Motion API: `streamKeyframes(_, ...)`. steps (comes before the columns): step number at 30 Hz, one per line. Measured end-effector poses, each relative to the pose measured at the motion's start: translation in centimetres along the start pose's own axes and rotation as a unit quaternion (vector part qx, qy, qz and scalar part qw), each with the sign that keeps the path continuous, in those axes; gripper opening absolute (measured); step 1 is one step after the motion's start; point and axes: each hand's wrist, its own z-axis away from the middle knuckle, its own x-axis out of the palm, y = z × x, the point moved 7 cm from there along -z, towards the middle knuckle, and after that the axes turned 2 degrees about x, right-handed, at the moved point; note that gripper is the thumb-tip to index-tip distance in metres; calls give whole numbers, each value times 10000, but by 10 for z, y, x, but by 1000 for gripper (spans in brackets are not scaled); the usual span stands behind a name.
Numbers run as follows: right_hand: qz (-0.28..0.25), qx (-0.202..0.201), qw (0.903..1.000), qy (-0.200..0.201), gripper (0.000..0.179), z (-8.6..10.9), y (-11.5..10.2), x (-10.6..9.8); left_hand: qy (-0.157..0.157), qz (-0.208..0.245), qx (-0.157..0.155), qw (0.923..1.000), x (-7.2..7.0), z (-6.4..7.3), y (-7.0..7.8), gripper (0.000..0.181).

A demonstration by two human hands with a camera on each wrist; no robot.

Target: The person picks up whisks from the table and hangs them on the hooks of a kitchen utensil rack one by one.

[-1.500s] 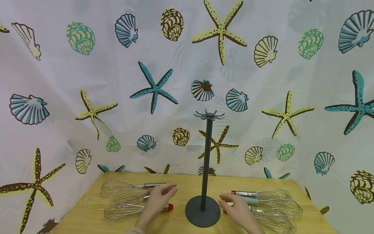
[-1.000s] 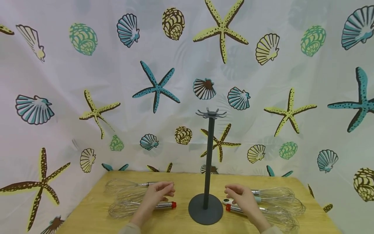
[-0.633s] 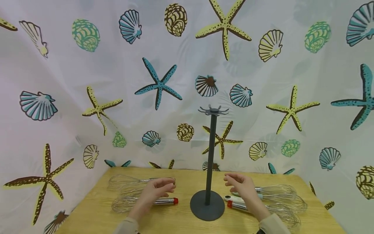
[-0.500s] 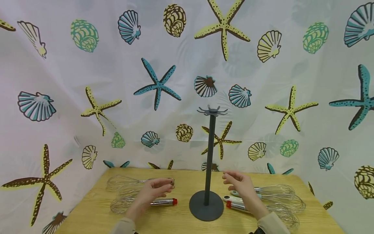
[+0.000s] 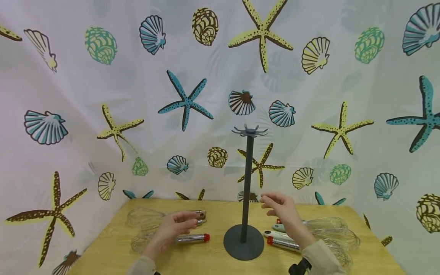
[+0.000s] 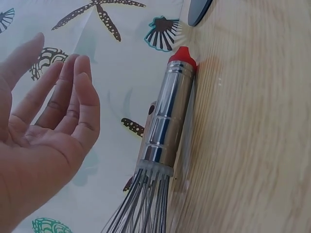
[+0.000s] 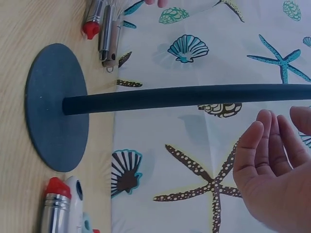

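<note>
My left hand (image 5: pixel 174 229) hovers over the left group of whisks, its fingers loosely bent and holding nothing. Beneath it lies a whisk with a steel, red-tipped handle (image 6: pixel 167 111); the left wrist view shows a gap between palm and handle. My right hand (image 5: pixel 282 211), also empty with relaxed fingers, is raised above the right-hand whisks, just right of a dark upright stand (image 5: pixel 246 183). The stand has a ring of hooks (image 5: pixel 250 131) on top, with nothing hanging from it, and a round base (image 7: pixel 53 107). In the right wrist view the fingertips are apart from the pole.
On the left, several whisks with wire heads (image 5: pixel 141 217) point outward. Others lie on the right, including a red-tipped steel handle (image 5: pixel 284 243) and a white handle (image 5: pixel 271 233). Behind the wooden table (image 5: pixel 206 263) hangs a shell-and-starfish curtain (image 5: pixel 206 172).
My right hand has risen off the right whisk handles. The left hand has shifted a little left, uncovering more of the handle ends. Whisks and stand stay in place; the head view shifts slightly.
</note>
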Motion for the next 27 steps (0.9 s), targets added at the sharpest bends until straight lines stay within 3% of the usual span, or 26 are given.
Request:
streamKeyframes(6,-59,-291,9995,-81,38,-3,-19,2,129,-178,-41,9998,-7,-1,-4,51)
streamKeyframes(16,-248,-441,9987,-28,38,-11,-47,5,504,-607,-42,9969,-18,-4,-11,41)
streamKeyframes(27,-475,-652,9967,-52,43,-16,-80,6,370,-811,-123,9959,-18,-9,-11,43)
